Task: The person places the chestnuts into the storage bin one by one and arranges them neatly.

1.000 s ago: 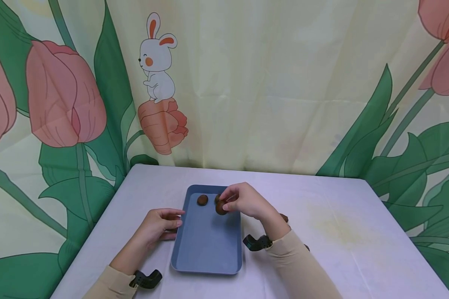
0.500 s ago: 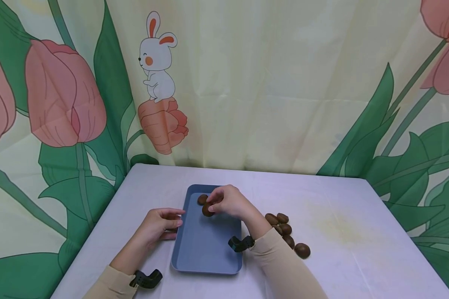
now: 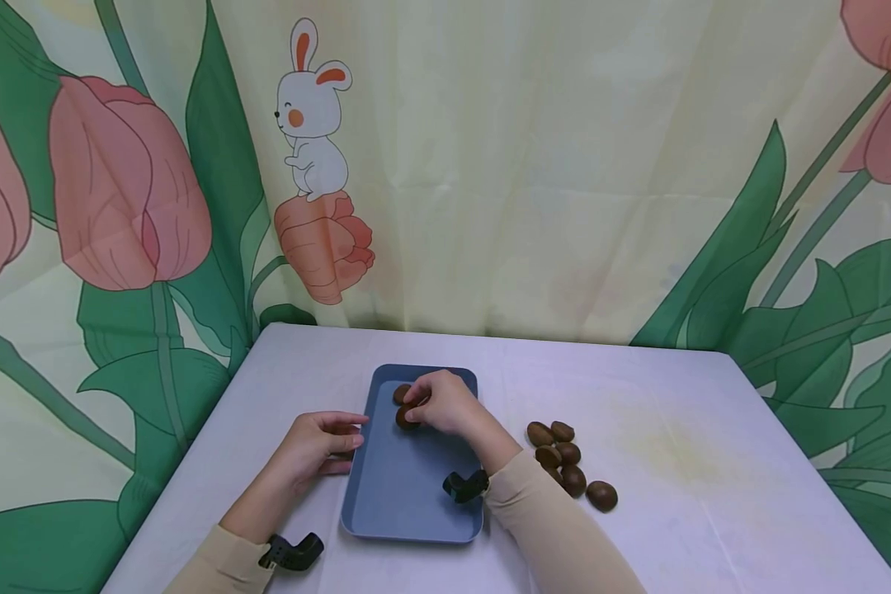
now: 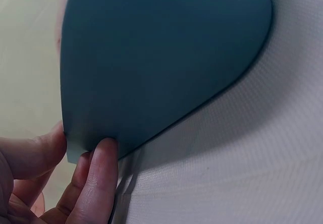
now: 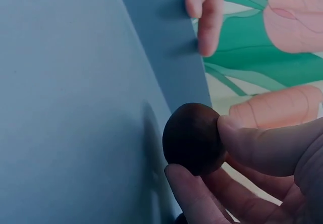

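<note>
A blue rectangular tray (image 3: 416, 511) lies on the white table. My left hand (image 3: 315, 445) holds its left rim, with fingertips (image 4: 103, 156) against the outer wall in the left wrist view. Over the tray's far part, my right hand (image 3: 445, 406) pinches a dark brown chestnut (image 5: 192, 138) between thumb and fingers. Another chestnut (image 3: 401, 393) lies in the far left corner of the tray, just beyond the held one. The right hand hides the tray's floor behind it. Whether the held chestnut touches the floor, I cannot tell.
A loose group of several chestnuts (image 3: 568, 453) lies on the table right of the tray, partly behind the right sleeve (image 3: 557, 528). One chestnut (image 3: 602, 496) sits apart at its near right. A printed curtain (image 3: 535, 165) hangs behind the table.
My right hand has moved left and lower over the tray with its chestnut, close to the one in the corner. More of the table group now shows. The left hand stays at the rim.
</note>
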`<action>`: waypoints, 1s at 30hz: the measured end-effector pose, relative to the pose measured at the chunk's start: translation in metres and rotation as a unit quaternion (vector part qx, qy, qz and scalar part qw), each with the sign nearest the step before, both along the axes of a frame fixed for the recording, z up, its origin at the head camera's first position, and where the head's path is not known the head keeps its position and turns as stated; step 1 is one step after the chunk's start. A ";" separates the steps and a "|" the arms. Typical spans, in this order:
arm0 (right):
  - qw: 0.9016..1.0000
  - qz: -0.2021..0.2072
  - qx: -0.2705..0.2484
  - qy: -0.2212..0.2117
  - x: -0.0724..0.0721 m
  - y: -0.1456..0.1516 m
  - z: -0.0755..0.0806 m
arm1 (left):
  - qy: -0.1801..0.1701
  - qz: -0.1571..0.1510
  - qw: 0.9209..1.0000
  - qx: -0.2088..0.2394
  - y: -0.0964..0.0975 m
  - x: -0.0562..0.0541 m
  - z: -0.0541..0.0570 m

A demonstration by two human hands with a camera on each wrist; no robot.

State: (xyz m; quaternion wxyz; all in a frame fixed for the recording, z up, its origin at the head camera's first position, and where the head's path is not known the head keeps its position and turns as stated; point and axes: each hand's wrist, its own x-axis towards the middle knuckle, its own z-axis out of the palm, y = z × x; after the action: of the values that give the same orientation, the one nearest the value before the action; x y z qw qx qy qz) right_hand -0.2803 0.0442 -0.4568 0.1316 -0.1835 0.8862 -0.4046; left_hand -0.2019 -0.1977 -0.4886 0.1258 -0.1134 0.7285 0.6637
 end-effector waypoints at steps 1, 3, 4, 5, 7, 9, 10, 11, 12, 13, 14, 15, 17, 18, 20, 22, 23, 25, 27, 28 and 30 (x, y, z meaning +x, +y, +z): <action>1.000 -0.003 0.006 0.005 0.000 -0.001 0.000 | 0.000 0.000 1.000 0.000 0.000 0.000 0.000; 1.000 -0.007 0.017 0.011 0.001 -0.003 -0.001 | 0.000 0.000 1.000 -0.001 0.000 0.000 0.000; 1.000 -0.009 0.021 0.014 0.002 -0.004 -0.001 | 0.001 0.000 1.000 -0.002 0.000 0.000 0.000; 1.000 -0.011 0.024 0.016 0.002 -0.005 -0.001 | 0.000 0.000 1.000 -0.003 0.000 0.000 0.001; 0.999 -0.015 0.025 0.017 0.003 -0.006 -0.002 | 0.000 0.000 1.000 -0.004 0.001 0.000 0.001; 0.999 -0.020 0.021 0.016 0.004 -0.007 -0.002 | 0.000 -0.001 1.000 -0.004 0.001 0.000 0.001; 0.999 -0.022 0.018 0.015 0.004 -0.008 -0.003 | 0.000 -0.001 1.000 -0.004 0.000 0.000 0.001; 0.999 -0.025 0.016 0.014 0.004 -0.008 -0.003 | 0.000 -0.001 1.000 -0.004 0.000 0.000 0.001; 0.999 -0.027 0.014 0.013 0.004 -0.008 -0.003 | -0.001 -0.001 1.000 -0.004 0.000 -0.001 0.001; 0.999 -0.028 0.011 0.013 0.004 -0.009 -0.004 | -0.001 -0.001 1.000 -0.003 0.000 -0.001 0.001; 0.999 -0.029 0.009 0.013 0.005 -0.009 -0.003 | -0.001 -0.001 1.000 -0.003 0.000 -0.001 0.001; 0.999 -0.029 0.008 0.014 0.005 -0.010 -0.004 | -0.001 -0.001 1.000 -0.003 0.000 -0.001 0.000; 1.000 -0.027 0.005 0.014 0.006 -0.010 -0.003 | -0.002 0.000 1.000 -0.002 0.000 -0.001 0.000; 1.000 -0.025 0.003 0.014 0.006 -0.010 -0.003 | -0.002 0.001 1.000 -0.002 0.000 -0.001 0.000; 1.000 -0.024 0.003 0.017 0.006 -0.010 -0.004 | -0.003 0.002 1.000 -0.002 0.000 -0.001 0.000; 1.000 -0.023 0.005 0.018 0.006 -0.009 -0.004 | -0.004 0.002 1.000 -0.003 0.000 -0.001 0.000; 0.999 -0.024 0.009 0.021 0.007 -0.009 -0.004 | -0.004 0.001 1.000 -0.004 0.000 -0.001 0.000; 0.999 -0.022 0.015 0.024 0.007 -0.009 -0.005 | -0.004 0.001 1.000 -0.005 0.000 -0.001 -0.001; 0.999 -0.019 0.021 0.029 0.008 -0.010 -0.005 | -0.002 0.000 1.000 -0.006 0.000 -0.002 -0.002; 0.999 -0.017 0.024 0.032 0.008 -0.010 -0.005 | -0.001 -0.001 1.000 -0.006 0.000 -0.002 -0.002; 0.999 -0.013 0.027 0.039 0.008 -0.012 -0.006 | 0.000 -0.001 1.000 -0.006 0.000 -0.002 -0.002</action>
State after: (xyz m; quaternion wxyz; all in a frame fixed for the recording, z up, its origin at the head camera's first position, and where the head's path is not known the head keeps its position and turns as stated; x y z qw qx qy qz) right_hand -0.2727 0.0324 -0.4626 0.0969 -0.1838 0.9036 -0.3747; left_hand -0.2039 -0.1982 -0.4908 0.1258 -0.1131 0.7323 0.6596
